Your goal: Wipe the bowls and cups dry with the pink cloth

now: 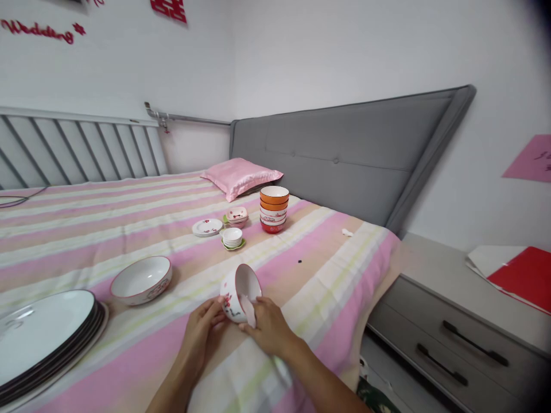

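A white bowl (230,291) with a red rim and red floral pattern is tilted on its side above the near part of the bed, its mouth facing right. My left hand (205,322) grips the bowl's left side, thumb near the pattern. At the rim, my right hand (272,328) pinches a white piece that looks like a tissue (247,311), folded over the bowl's edge. Some of the right fingers are hidden behind the bowl and tissue. Left of my hands, a wider matching bowl (144,275) rests upright on the striped bedsheet (142,350).
Stacked plates (47,321) lie at the near left. Farther back are a tall bowl stack (274,209), small plates (207,227), small dishes (237,215) and little cups (232,237). A pink pillow (241,175) lies by the grey headboard (336,149). A nightstand (456,310) stands right.
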The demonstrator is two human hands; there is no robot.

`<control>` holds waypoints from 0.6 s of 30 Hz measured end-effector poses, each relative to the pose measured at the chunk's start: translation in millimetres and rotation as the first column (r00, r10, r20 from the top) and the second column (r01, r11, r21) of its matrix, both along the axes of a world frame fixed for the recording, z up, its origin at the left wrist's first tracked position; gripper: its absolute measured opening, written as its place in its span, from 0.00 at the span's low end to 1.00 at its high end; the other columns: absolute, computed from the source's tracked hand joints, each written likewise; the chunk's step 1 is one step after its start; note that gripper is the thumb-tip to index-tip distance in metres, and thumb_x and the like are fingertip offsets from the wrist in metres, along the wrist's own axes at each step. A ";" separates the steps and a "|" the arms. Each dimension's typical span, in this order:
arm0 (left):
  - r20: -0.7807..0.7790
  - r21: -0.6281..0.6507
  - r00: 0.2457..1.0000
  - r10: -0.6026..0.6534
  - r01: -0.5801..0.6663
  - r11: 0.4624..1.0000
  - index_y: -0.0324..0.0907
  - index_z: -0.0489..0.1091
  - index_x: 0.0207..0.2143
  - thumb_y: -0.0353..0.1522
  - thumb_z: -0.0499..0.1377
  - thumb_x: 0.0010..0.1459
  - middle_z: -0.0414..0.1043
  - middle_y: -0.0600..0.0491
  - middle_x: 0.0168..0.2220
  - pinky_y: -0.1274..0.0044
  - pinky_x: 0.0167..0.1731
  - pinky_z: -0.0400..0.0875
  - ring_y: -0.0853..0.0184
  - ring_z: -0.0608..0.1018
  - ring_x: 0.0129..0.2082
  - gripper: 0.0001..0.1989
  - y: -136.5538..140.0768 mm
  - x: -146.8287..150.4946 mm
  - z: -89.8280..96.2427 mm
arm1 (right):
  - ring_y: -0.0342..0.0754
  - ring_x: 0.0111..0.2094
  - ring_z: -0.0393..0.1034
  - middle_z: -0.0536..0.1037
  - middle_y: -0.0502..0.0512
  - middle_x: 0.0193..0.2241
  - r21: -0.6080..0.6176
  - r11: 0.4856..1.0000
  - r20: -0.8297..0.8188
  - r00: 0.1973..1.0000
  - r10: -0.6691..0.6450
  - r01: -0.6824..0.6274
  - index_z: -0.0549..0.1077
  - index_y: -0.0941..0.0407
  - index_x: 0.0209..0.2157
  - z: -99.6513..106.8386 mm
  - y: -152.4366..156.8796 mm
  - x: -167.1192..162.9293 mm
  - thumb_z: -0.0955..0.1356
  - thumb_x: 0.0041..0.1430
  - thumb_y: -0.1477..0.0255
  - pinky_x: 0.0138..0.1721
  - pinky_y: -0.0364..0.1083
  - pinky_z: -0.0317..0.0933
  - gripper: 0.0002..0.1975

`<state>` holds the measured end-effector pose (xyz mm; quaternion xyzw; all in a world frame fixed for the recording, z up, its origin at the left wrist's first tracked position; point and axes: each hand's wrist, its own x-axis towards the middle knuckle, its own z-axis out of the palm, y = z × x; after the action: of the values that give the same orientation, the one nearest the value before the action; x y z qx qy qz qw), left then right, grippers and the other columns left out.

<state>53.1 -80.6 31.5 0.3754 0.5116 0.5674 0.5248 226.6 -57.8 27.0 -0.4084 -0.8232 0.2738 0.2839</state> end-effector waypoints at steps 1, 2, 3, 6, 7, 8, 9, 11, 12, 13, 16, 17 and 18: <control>-0.003 0.020 1.000 0.010 -0.010 1.000 0.38 0.76 0.38 0.42 0.63 0.52 0.78 0.46 0.38 0.73 0.41 0.70 0.62 0.77 0.36 0.17 -0.5 -0.4 0.8 | 0.52 0.38 0.74 0.80 0.58 0.35 -0.100 0.995 -0.110 0.994 -0.021 0.010 0.76 0.59 0.38 4.3 -2.6 -1.0 0.68 0.53 0.71 0.47 0.49 0.63 0.11; -0.005 0.041 1.000 0.012 -0.012 0.999 0.38 0.75 0.39 0.42 0.63 0.52 0.78 0.47 0.38 0.73 0.41 0.70 0.62 0.77 0.36 0.17 -1.1 -0.7 1.7 | 0.52 0.37 0.74 0.80 0.57 0.35 -0.196 0.981 -0.242 0.969 -0.048 -0.001 0.76 0.59 0.38 8.9 -5.0 -1.8 0.69 0.53 0.70 0.43 0.48 0.65 0.11; -0.010 0.061 1.000 0.005 -0.004 0.998 0.38 0.75 0.40 0.41 0.64 0.51 0.77 0.47 0.38 0.73 0.41 0.70 0.62 0.76 0.36 0.18 -1.9 -0.6 2.9 | 0.52 0.38 0.74 0.80 0.57 0.36 -0.273 0.961 -0.387 0.919 -0.073 -0.038 0.76 0.59 0.39 13.5 -6.9 -2.3 0.69 0.52 0.69 0.41 0.47 0.66 0.13; -0.097 0.123 0.995 -0.034 0.046 0.991 0.39 0.74 0.44 0.40 0.66 0.47 0.77 0.47 0.37 0.72 0.39 0.70 0.61 0.76 0.36 0.22 -3.7 1.6 6.4 | 0.53 0.42 0.74 0.79 0.57 0.41 -0.382 0.893 -0.730 0.670 -0.133 -0.238 0.74 0.59 0.44 25.5 -9.9 -1.8 0.71 0.50 0.64 0.44 0.49 0.67 0.20; -0.159 0.145 0.987 -0.034 0.057 0.988 0.40 0.74 0.45 0.39 0.68 0.45 0.77 0.47 0.38 0.72 0.38 0.69 0.61 0.75 0.35 0.24 -4.0 2.6 7.4 | 0.54 0.42 0.74 0.80 0.58 0.40 -0.406 0.866 -0.779 0.605 -0.162 -0.291 0.74 0.59 0.45 28.4 -10.4 -1.4 0.72 0.48 0.63 0.45 0.50 0.67 0.22; -0.224 0.165 0.974 -0.027 0.065 0.984 0.40 0.73 0.46 0.38 0.69 0.43 0.76 0.47 0.40 0.73 0.38 0.69 0.61 0.75 0.35 0.26 -4.0 3.7 8.1 | 0.54 0.41 0.75 0.80 0.58 0.39 -0.428 0.841 -0.803 0.565 -0.187 -0.331 0.74 0.59 0.44 30.6 -10.7 -1.2 0.73 0.47 0.62 0.45 0.51 0.67 0.24; -0.280 0.180 0.960 -0.018 0.071 0.981 0.40 0.73 0.47 0.37 0.69 0.42 0.76 0.47 0.42 0.72 0.38 0.69 0.61 0.75 0.36 0.28 -3.9 4.6 8.6 | 0.54 0.41 0.75 0.80 0.58 0.39 -0.443 0.822 -0.814 0.545 -0.201 -0.359 0.73 0.59 0.44 32.2 -11.1 -1.1 0.74 0.46 0.63 0.46 0.52 0.67 0.24; -0.338 0.185 0.941 0.002 0.064 0.981 0.41 0.72 0.49 0.37 0.70 0.41 0.75 0.47 0.45 0.72 0.38 0.69 0.61 0.75 0.36 0.30 -3.3 5.7 9.1 | 0.54 0.42 0.74 0.79 0.58 0.40 -0.432 0.812 -0.827 0.532 -0.184 -0.391 0.73 0.59 0.45 33.7 -12.0 -1.7 0.74 0.46 0.64 0.48 0.52 0.66 0.24; -0.336 0.177 0.942 0.006 0.057 0.983 0.41 0.71 0.49 0.37 0.69 0.41 0.74 0.47 0.45 0.72 0.38 0.69 0.61 0.75 0.36 0.30 -3.1 5.9 9.2 | 0.53 0.44 0.74 0.79 0.57 0.41 -0.409 0.817 -0.831 0.536 -0.150 -0.406 0.72 0.58 0.46 33.5 -12.4 -2.2 0.74 0.47 0.65 0.50 0.52 0.65 0.24; -0.323 0.166 0.946 0.009 0.047 0.985 0.41 0.71 0.50 0.38 0.69 0.42 0.75 0.47 0.44 0.72 0.38 0.70 0.61 0.75 0.36 0.31 -2.9 5.8 9.1 | 0.53 0.46 0.73 0.79 0.57 0.43 -0.379 0.825 -0.830 0.548 -0.103 -0.419 0.72 0.58 0.47 32.8 -12.6 -2.6 0.73 0.48 0.66 0.51 0.52 0.64 0.24; -0.276 0.130 0.961 0.021 0.016 0.991 0.40 0.71 0.50 0.39 0.69 0.41 0.76 0.47 0.43 0.72 0.38 0.70 0.60 0.76 0.37 0.31 -2.6 4.9 9.0 | 0.52 0.48 0.71 0.78 0.55 0.45 -0.306 0.870 -0.731 0.680 0.046 -0.388 0.71 0.56 0.50 27.7 -12.5 -1.9 0.71 0.50 0.69 0.51 0.50 0.63 0.23; -0.262 0.120 0.965 0.025 0.007 0.993 0.40 0.71 0.49 0.39 0.69 0.41 0.76 0.47 0.43 0.71 0.39 0.70 0.59 0.76 0.38 0.31 -2.6 4.5 8.9 | 0.52 0.48 0.71 0.78 0.54 0.46 -0.293 0.890 -0.659 0.748 0.077 -0.349 0.71 0.54 0.49 25.2 -12.3 -1.0 0.70 0.50 0.71 0.50 0.49 0.64 0.22; -0.246 0.113 0.969 0.029 -0.001 0.994 0.39 0.71 0.49 0.39 0.69 0.41 0.76 0.46 0.44 0.71 0.40 0.70 0.58 0.76 0.40 0.31 -2.5 4.3 8.9 | 0.51 0.47 0.72 0.78 0.53 0.45 -0.287 0.911 -0.565 0.821 0.088 -0.295 0.72 0.54 0.49 22.6 -12.0 0.1 0.69 0.50 0.73 0.48 0.48 0.64 0.21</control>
<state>57.3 -83.2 40.4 0.4681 0.5432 0.5478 0.4310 226.7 -69.8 49.6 -0.2734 -0.6821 0.5518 0.3944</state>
